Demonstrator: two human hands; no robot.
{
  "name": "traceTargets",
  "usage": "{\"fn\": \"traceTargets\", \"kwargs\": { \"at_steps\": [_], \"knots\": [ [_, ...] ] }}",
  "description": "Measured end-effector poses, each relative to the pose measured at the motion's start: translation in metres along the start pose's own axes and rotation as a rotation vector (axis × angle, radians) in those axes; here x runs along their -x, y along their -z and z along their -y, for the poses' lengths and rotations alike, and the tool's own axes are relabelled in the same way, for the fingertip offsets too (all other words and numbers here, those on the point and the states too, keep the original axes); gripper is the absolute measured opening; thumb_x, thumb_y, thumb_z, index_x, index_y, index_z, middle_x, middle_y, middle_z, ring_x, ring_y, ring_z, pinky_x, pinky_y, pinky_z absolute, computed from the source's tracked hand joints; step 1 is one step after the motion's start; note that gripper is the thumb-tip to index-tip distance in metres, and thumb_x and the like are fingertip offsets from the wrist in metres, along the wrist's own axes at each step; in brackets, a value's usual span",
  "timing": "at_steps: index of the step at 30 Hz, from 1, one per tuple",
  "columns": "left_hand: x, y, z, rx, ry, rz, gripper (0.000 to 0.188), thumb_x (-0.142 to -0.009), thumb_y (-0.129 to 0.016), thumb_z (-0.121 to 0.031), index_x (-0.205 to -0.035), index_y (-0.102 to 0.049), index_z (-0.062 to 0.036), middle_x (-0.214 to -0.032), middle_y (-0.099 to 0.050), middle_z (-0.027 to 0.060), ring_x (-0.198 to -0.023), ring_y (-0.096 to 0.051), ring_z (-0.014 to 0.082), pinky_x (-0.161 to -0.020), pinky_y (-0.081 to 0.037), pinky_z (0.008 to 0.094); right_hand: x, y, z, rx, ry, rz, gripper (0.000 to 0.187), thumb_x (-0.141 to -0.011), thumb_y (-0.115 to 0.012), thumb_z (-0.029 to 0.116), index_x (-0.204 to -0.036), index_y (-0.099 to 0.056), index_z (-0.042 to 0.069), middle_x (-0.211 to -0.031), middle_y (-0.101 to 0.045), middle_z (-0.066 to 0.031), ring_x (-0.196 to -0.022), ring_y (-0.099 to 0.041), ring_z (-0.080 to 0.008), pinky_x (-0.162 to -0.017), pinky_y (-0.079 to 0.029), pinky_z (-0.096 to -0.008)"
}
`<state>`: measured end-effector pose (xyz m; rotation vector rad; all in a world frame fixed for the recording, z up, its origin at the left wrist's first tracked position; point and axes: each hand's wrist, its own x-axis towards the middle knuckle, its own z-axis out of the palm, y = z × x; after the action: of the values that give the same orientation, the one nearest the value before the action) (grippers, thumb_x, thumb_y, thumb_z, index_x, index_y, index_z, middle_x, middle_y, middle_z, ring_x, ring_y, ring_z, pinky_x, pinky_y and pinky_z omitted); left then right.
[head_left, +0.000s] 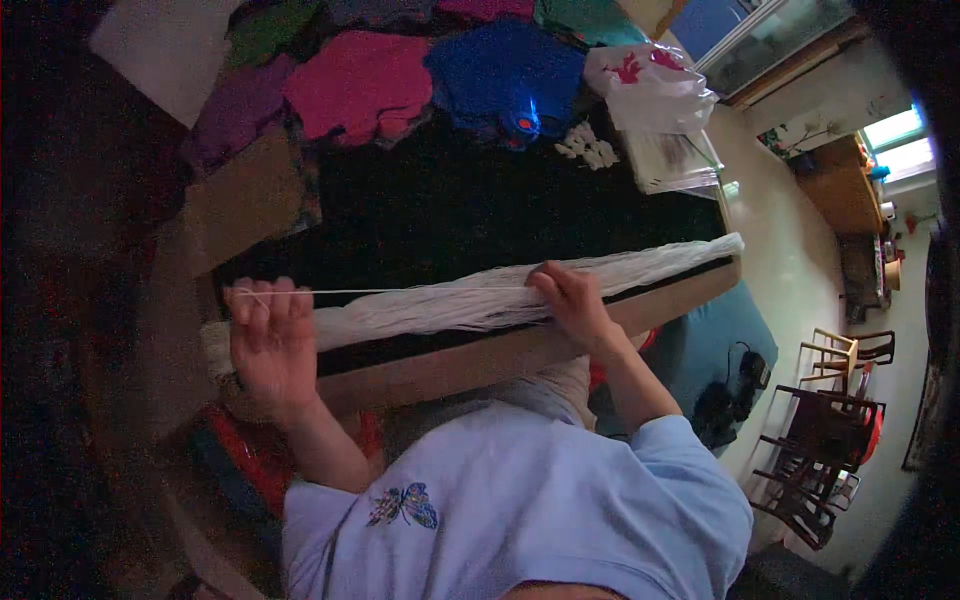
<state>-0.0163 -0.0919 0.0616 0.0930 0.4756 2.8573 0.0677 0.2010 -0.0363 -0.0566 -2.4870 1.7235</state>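
Note:
A long bundle of white thread (430, 306) lies along the near side of a dark-topped table (450, 200). Above the bundle, a single white strand (400, 291) runs taut between my two hands. My left hand (272, 335) is raised at the bundle's left end, its fingers curled with the strand looped across them. My right hand (570, 300) pinches the strand near the middle of the bundle, thumb and fingers pressed together. The fingertips of this hand are partly hidden.
Stacks of coloured cloth pieces, including pink (360, 85) and blue (505, 80), line the far side. Small white pieces (588, 147) lie beside a white plastic bag (655, 85) and a flat clear packet (675, 160). Dark chairs (825, 430) stand off to the right.

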Motion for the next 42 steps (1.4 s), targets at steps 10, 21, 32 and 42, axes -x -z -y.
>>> {"fn": "traceTargets", "kwargs": {
  "at_steps": [10, 21, 32, 42],
  "knots": [
    [0.02, -0.005, 0.089, -0.995, 0.224, 0.15, 0.022, -0.093, -0.041, -0.017, -0.079, -0.053, -0.0048, -0.07, -0.054, 0.0051, -0.064, -0.056, 0.0147, -0.064, -0.047, 0.0284, -0.023, -0.008, 0.092, -0.454, 0.012, 0.468, 0.053, -0.081, -0.059, 0.021, -0.126, -0.039, 0.002, -0.117, -0.049, -0.0119, -0.101, -0.049, -0.0184, -0.084, -0.04, -0.0314],
    [0.02, 0.0, 0.087, -0.883, 0.368, 0.231, 0.024, -0.092, -0.041, -0.016, -0.09, -0.061, -0.0021, -0.08, -0.062, 0.0098, -0.068, -0.059, 0.0136, -0.064, -0.043, 0.0237, -0.039, -0.024, 0.04, -0.153, -0.016, -0.033, 0.009, -0.086, -0.053, 0.006, -0.087, -0.06, 0.0, -0.077, -0.059, -0.0021, -0.072, -0.052, -0.0058, -0.062, -0.042, -0.0205],
    [0.007, 0.023, 0.103, -1.407, -0.227, 0.263, 0.013, -0.088, -0.049, -0.005, -0.089, -0.061, -0.0025, -0.079, -0.058, 0.0081, -0.074, -0.055, 0.0132, -0.061, -0.046, 0.0252, 0.011, -0.038, 0.067, 0.15, 0.441, 0.286, 0.016, -0.072, -0.063, 0.004, -0.086, -0.056, 0.001, -0.075, -0.057, -0.0101, -0.072, -0.055, -0.0104, -0.062, -0.045, -0.0285],
    [0.002, 0.014, 0.095, -0.99, -0.226, 0.385, 0.016, -0.091, -0.042, -0.01, -0.091, -0.057, -0.0039, -0.081, -0.057, 0.0059, -0.072, -0.051, 0.0128, -0.07, -0.042, 0.0295, 0.01, -0.048, 0.049, 0.252, 0.501, 0.268, 0.026, -0.07, -0.063, 0.004, -0.094, -0.054, 0.002, -0.084, -0.056, -0.0113, -0.072, -0.056, -0.0226, -0.067, -0.047, -0.0279]
  ]
}}
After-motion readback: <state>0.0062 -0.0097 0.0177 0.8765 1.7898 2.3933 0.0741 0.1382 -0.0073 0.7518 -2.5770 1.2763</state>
